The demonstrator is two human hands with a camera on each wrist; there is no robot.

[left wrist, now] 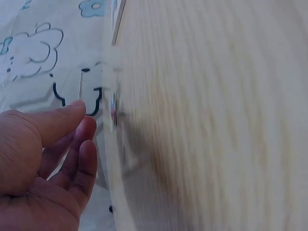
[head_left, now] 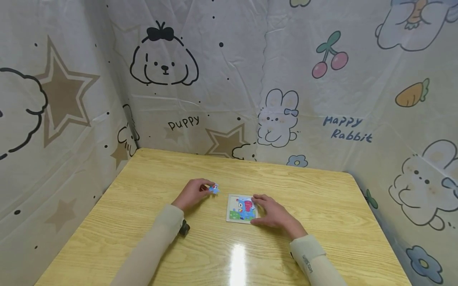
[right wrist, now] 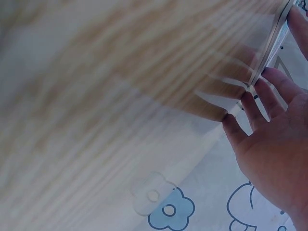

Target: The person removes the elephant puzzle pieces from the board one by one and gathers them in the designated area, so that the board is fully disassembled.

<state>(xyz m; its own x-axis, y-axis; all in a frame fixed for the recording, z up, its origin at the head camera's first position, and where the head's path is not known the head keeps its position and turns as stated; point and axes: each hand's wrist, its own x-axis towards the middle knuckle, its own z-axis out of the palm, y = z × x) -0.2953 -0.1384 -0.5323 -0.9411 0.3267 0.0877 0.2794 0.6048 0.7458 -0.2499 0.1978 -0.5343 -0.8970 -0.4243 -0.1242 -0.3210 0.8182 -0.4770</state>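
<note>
My left hand (head_left: pixel 194 193) pinches a thin jigsaw piece (left wrist: pixel 81 85) between thumb and forefinger, seen edge-on in the left wrist view. Another small piece (left wrist: pixel 113 113) lies flat on the table beyond the fingertips. In the head view the blue pieces (head_left: pixel 214 189) overlap at the fingertips. To the right is a square puzzle board (head_left: pixel 228 214) with a pale rim and a picture of a blue animal with a pink patch. My right hand (head_left: pixel 273 213) holds the board's right side, thumb at the near corner and forefinger at the far one. Its other fingertips rest on the table.
The light wood-grain table (head_left: pixel 297 190) has a glossy top with a bright reflection near its front. Behind and beside it hangs a pale curtain (head_left: pixel 229 71) printed with cartoon animals and stars. A dark wrist device (head_left: pixel 184 228) sits at the left cuff.
</note>
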